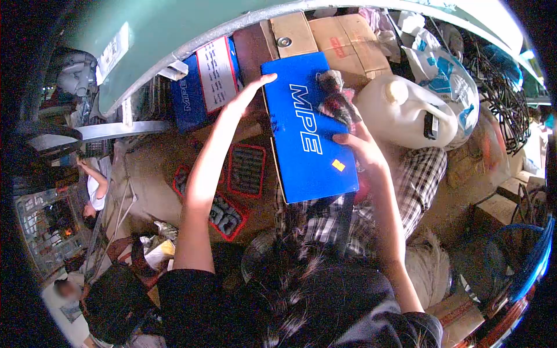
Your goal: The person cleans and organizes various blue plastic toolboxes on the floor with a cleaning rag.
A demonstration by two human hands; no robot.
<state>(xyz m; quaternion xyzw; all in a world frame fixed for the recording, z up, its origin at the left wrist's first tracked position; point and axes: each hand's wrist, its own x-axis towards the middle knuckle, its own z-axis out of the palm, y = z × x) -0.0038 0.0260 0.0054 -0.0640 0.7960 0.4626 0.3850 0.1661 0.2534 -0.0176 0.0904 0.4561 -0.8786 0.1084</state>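
Note:
A blue box [301,168] with white "MPE" lettering and a small yellow sticker lies across the middle of the view, above checked cloth. My left hand [250,93] grips its left edge near the upper corner, thumb or finger on the top face. On the right side my right hand [362,142] rests against the box edge, one finger on the blue face. That hand also touches a crumpled dark cloth [339,101], which lies over the box's right edge; whether it is held is unclear.
Another blue MPE box [185,104] stands at upper left, cardboard boxes [351,43] behind. A white plastic jug [400,119] is at right. Red-edged trays [246,169] lie lower left. Two other people [96,188] are at far left, one lower down.

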